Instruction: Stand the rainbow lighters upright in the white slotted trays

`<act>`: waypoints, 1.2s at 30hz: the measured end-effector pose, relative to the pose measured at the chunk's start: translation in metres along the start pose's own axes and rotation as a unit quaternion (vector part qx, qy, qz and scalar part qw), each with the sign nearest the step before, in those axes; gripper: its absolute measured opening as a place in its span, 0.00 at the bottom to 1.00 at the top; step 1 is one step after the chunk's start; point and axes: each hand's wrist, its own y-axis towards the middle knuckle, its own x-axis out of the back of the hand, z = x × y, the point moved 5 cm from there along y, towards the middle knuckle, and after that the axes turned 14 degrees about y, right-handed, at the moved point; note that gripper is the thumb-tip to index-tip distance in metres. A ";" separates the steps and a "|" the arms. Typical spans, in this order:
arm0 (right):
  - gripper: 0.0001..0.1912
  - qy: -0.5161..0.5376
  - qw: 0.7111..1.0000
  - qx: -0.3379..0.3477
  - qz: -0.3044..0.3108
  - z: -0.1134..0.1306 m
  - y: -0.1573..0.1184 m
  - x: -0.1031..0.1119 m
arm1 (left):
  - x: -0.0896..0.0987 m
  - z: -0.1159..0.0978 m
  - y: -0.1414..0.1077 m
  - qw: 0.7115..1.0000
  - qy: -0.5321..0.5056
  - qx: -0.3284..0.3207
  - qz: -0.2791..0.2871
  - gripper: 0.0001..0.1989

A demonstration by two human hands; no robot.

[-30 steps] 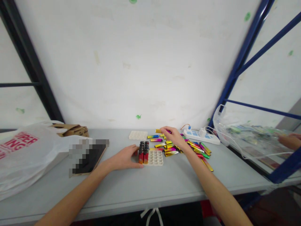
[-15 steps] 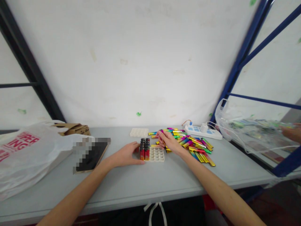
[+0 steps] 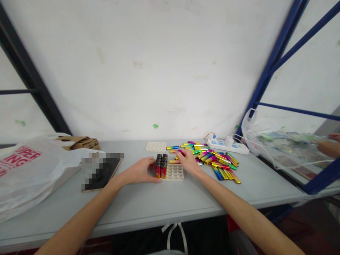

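A white tray (image 3: 175, 172) with round holes lies on the table, its left part filled with several upright red-and-orange lighters (image 3: 160, 171) with black tops. My left hand (image 3: 142, 170) curves around the tray's left end, thumb at the front corner and fingers behind, gripping it beside the lighters. Just beyond the tray's right side, my right hand (image 3: 188, 161) is closed on a shiny metallic sleeve (image 3: 181, 152), whose magenta end pokes out above the fingers; the rest is hidden. A heap of similar rainbow-coloured sleeves (image 3: 220, 159) spreads to the right of that hand.
A second white tray (image 3: 156, 146) lies near the wall. Left are a plastic bag (image 3: 32, 170), cardboard (image 3: 82, 142) and a dark flat object (image 3: 105, 173), partly blurred. A power strip (image 3: 228, 145) stands back right. Another person's hand (image 3: 329, 148) is beyond the blue frame (image 3: 268, 78).
My right hand has turned slightly, and its fingers are now more hidden behind the back of the hand. My left hand stays at the tray. The view has shifted a little.
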 end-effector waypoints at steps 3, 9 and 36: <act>0.23 -0.006 1.000 0.015 0.005 0.004 -0.001 0.001 | 0.002 -0.001 -0.001 1.000 -0.001 0.008 0.000 0.31; 0.19 -0.020 0.993 0.068 0.093 0.023 -0.003 0.000 | 0.000 0.001 -0.001 0.999 -0.025 0.030 0.021 0.36; 0.15 -0.197 0.935 0.169 0.241 0.025 -0.004 0.021 | 0.011 0.003 0.014 0.987 -0.115 -0.060 0.097 0.37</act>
